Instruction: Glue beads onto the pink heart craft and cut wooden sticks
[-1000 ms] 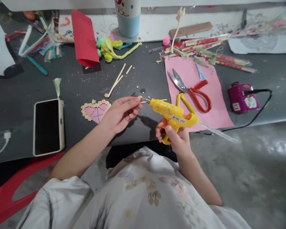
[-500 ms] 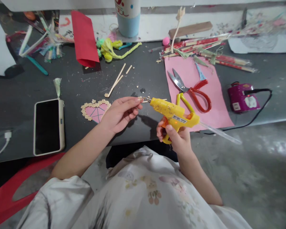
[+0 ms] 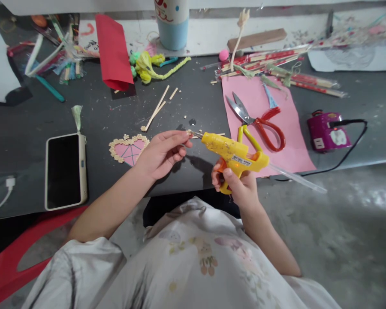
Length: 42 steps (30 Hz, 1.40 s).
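Note:
My right hand [image 3: 236, 184] is wrapped round the grip of a yellow glue gun [image 3: 227, 146], with a clear glue stick [image 3: 297, 177] poking out of its back end. The metal nozzle points left, at the fingertips of my left hand [image 3: 169, 150]. Thumb and forefinger there pinch a small pale piece [image 3: 189, 132], too tiny to make out, at the nozzle's tip. Partly behind my left wrist lies a pink paper heart [image 3: 126, 150] edged with small beige bits and crossed by dark lines. Thin wooden sticks [image 3: 157, 112] lie beyond my left hand.
Red-handled scissors [image 3: 255, 121] lie on pink paper [image 3: 296, 146] to the right. A purple box [image 3: 328, 132] with a black cable stands farther right. A phone [image 3: 66, 171] lies at the left. A cup [image 3: 173, 28], red paper [image 3: 114, 51] and wrapped chopsticks [image 3: 263, 60] are at the back.
Almost nothing differs. The glue gun has shifted very slightly left, and its nozzle stays at my left fingertips.

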Motion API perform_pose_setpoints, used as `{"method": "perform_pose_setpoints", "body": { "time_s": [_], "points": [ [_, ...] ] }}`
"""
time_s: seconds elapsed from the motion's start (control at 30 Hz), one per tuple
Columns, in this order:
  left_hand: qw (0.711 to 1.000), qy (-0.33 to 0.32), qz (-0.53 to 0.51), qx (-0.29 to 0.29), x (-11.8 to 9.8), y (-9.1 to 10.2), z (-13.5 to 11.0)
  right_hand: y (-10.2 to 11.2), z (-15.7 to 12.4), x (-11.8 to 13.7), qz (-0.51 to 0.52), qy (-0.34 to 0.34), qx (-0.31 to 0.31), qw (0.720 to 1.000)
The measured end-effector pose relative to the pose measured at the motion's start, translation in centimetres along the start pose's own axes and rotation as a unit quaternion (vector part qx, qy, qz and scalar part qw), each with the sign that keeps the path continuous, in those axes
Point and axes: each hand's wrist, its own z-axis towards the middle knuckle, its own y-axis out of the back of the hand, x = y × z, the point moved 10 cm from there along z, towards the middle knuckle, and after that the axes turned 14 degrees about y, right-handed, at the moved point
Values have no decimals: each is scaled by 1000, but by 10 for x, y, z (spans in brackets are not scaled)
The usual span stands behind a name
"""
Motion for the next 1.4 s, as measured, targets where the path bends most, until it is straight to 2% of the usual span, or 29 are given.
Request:
{"method": "perform_pose_setpoints", "body": {
  "time_s": [0.2,0.4,0.6,0.8,0.9,1.0,1.07,1.1,1.17,1.27,1.33,1.4],
  "points": [
    [999,-2,28,-19,0,2,-2,3,0,-1,-16,-8,-2,1000],
    [999,-14,33,-14,-2,1,-3,2,0,0,-1,-1,5,1000],
    [997,-21,48,-51,-4,5,-4,4,0,-2,-8,-8,4,1000],
    [996,-39,52,-64,-6,9,-3,6,-2,-2,-26,-14,8,1000],
    [993,-66,51,-79,-13,14,-3,16,1,7,-58,3,-4,998],
    [989,-100,44,-96,-23,20,-5,42,10,24,-174,38,-18,984],
    [987,-110,38,-109,-27,24,-6,56,22,44,-314,93,7,945],
    [986,-112,37,-115,-28,26,-6,59,29,52,-398,120,36,909],
    [985,-115,37,-122,-30,28,-6,61,43,65,-543,164,91,819],
    [983,-124,42,-125,-31,29,-5,52,63,61,-673,173,196,692],
    [982,-128,45,-130,-31,31,-5,44,72,55,-758,182,240,578],
    [982,-124,49,-133,-30,32,-3,39,78,47,-810,181,268,490]
  ]
}}
